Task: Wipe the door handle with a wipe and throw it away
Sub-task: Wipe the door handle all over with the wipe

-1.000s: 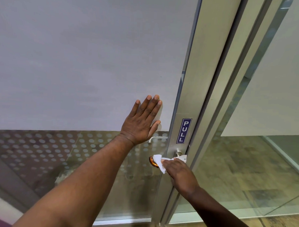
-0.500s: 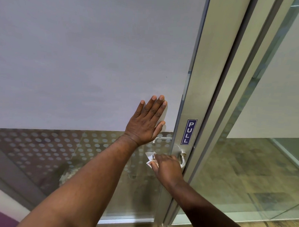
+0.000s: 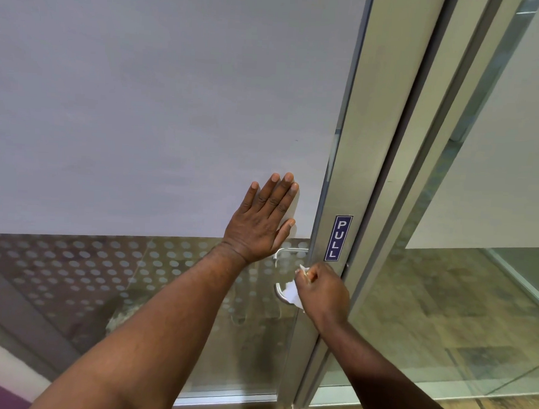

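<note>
While the left hand (image 3: 262,225) is pressed flat and open-fingered on the door (image 3: 161,113), the wipe (image 3: 292,293) is clenched by the right hand (image 3: 321,291) around the handle (image 3: 279,293), whose long axis cannot be told.

Bright even light, sharp, wide-angle edge bending

The left hand (image 3: 262,222) lies flat on the glass door (image 3: 142,106) just above the door handle (image 3: 279,293), crowding access from above. Space below and left of the handle is open.
</note>
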Motion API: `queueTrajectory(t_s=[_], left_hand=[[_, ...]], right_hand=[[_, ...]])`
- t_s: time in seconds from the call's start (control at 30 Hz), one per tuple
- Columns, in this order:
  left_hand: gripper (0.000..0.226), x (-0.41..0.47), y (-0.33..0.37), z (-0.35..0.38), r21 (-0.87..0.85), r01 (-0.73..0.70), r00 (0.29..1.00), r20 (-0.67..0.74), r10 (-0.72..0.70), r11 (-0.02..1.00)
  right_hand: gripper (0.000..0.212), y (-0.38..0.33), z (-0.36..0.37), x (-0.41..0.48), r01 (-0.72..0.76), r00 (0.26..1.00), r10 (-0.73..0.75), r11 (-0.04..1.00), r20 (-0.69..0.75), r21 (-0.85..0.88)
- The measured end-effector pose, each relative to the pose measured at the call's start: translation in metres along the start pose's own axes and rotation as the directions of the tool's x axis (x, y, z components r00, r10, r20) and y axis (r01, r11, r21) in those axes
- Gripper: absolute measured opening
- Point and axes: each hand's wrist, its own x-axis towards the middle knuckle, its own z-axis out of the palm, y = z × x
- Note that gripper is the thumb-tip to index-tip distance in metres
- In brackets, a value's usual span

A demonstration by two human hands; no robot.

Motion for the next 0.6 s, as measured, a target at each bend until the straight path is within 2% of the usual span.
queueTrajectory(t_s=[0.1,0.17,0.27,0.33,0.43,0.53,0.6], left_hand=[[0.072,0.000,0.000,-0.001,-0.001,-0.001,1.000,0.008,0.001,1.000],[0.072,0.001,0.000,-0.002,0.002,0.001,1.000,0.009,-0.001,1.000],[0.072,0.001,0.000,-0.003,0.009,0.003,1.000,0.009,-0.003,1.000],[0.073,0.000,0.000,-0.002,0.006,0.005,1.000,0.012,-0.005,1.000],[0.074,0.000,0.001,-0.002,0.003,0.007,1.000,0.014,-0.007,1.000],[0.074,0.000,0.001,-0.001,0.001,0.003,1.000,0.011,-0.003,1.000],[0.074,0.001,0.001,-0.001,0.001,0.000,1.000,0.015,0.000,1.000]], right_hand=[[0.035,0.008,-0.013,0.005,-0.105,0.993,0.108,0.993,-0.054,0.058],[0.036,0.011,-0.020,0.009,-0.154,0.979,0.175,0.972,-0.106,0.177],[0.032,0.009,-0.026,0.011,-0.167,0.961,0.224,0.938,-0.162,0.303],[0.026,0.008,-0.022,0.003,-0.110,0.980,0.152,0.954,-0.132,0.279],[0.019,0.017,-0.007,-0.020,0.063,0.997,-0.067,0.993,0.035,0.103],[0.019,0.031,0.004,-0.041,0.319,0.940,-0.315,0.948,0.128,-0.012],[0.020,0.035,0.006,-0.046,0.396,0.911,-0.384,0.917,0.150,-0.058]])
